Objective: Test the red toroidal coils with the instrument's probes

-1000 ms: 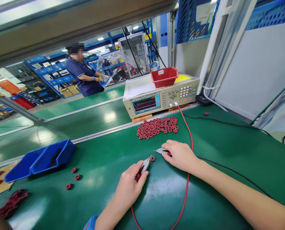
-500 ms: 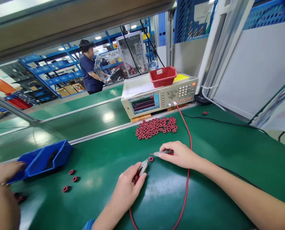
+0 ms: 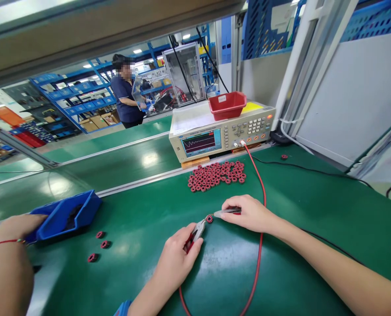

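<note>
Small red toroid coil (image 3: 209, 218) lay on green bench mat (image 3: 281, 245), between two probe tips. Left hand (image 3: 178, 256) curled tight round red-handled clip probe (image 3: 197, 230), tip touching coil. Right hand (image 3: 248, 213) pinched slim probe (image 3: 226, 212) w/ thumb & forefinger, tip at coil's other side; prob. one lead each. Red lead (image 3: 259, 245) ran to tester (image 3: 220, 136), trace on screen. Pile of like coils (image 3: 217, 174) just beyond. Red tray (image 3: 226, 105) atop tester, contents hidden. Blue bin (image 3: 65, 213) held dark parts; another person's hand (image 3: 12, 228) at it; three coils (image 3: 99, 245) near.
</note>
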Demonstrator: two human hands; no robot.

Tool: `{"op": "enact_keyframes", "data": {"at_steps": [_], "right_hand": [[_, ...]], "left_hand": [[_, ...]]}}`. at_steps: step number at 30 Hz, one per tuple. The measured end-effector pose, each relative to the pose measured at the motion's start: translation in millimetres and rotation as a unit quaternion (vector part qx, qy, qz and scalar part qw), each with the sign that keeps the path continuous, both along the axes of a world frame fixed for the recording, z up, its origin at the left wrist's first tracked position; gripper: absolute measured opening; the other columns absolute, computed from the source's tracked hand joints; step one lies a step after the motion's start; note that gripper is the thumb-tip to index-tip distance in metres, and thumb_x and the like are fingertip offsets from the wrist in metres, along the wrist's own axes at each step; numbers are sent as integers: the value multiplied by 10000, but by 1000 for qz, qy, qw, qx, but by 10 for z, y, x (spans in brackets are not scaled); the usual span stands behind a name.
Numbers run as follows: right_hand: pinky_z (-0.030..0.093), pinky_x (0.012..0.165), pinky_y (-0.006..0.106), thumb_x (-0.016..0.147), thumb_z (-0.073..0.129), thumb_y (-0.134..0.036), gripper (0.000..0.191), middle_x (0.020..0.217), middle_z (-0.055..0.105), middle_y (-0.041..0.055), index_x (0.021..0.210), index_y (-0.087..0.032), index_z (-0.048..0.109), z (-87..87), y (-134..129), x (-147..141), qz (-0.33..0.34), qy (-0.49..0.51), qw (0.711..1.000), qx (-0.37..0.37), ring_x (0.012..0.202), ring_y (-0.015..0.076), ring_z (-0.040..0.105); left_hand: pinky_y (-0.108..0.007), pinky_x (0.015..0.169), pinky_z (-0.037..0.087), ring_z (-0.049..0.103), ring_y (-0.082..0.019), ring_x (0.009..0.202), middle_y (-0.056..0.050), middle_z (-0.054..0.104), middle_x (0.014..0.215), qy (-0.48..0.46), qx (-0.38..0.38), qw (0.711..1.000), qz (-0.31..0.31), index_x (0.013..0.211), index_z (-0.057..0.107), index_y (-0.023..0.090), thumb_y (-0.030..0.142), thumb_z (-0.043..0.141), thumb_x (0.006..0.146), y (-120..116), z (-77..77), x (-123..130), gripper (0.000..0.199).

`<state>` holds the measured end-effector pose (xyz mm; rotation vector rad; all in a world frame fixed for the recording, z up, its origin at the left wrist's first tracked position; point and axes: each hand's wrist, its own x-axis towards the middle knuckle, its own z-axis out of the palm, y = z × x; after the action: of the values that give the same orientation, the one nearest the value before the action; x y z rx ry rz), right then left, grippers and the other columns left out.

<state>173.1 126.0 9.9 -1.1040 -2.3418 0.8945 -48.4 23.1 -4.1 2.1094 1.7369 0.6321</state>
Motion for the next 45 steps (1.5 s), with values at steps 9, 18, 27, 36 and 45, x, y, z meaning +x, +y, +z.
{"op": "enact_keyframes", "data": {"at_steps": [9, 18, 27, 36, 45], "right_hand": [[375, 621, 237, 809, 528, -408, 231, 746, 667, -6, 758, -226, 661, 17, -4, -3, -2, -9, 1000, -6, 688, 149, 577], [384, 642, 241, 816, 543, -393, 190, 826, 664, -19, 850, -259, 673, 38, -8, -20, -15, -5, 1000, 17, 760, 155, 580], [392, 665, 258, 816, 558, -406, 188, 858, 655, -19, 888, -281, 678, 40, -25, -77, -20, -25, 998, 57, 787, 160, 586], [393, 665, 260, 814, 555, -408, 199, 843, 651, 5, 865, -266, 686, 29, -21, -74, -10, -32, 998, 48, 779, 172, 576], [387, 656, 254, 812, 564, -403, 186, 842, 648, -4, 870, -273, 684, 5, -7, -72, -15, -30, 998, 49, 781, 166, 574]], "left_hand": [[-310, 776, 503, 626, -200, 866, -81, 665, 988, 10, 4, 1000, -2, 1128, 548, 165, 307, 486, 870, -1, 2, 5, 301], [-307, 771, 512, 632, -202, 860, -89, 668, 982, 16, 19, 1000, -8, 1133, 547, 160, 311, 487, 868, 9, -26, -12, 310], [-312, 760, 512, 630, -202, 836, -94, 666, 963, 7, 8, 1000, -8, 1127, 548, 164, 307, 474, 874, 7, 4, 6, 299], [-299, 735, 510, 629, -196, 819, -81, 669, 945, 6, 9, 1000, -9, 1123, 553, 166, 299, 481, 869, 2, 13, 9, 295], [-293, 732, 506, 629, -191, 820, -75, 670, 952, 5, 18, 1000, -12, 1118, 553, 172, 289, 490, 866, 6, 17, 12, 285]]}}
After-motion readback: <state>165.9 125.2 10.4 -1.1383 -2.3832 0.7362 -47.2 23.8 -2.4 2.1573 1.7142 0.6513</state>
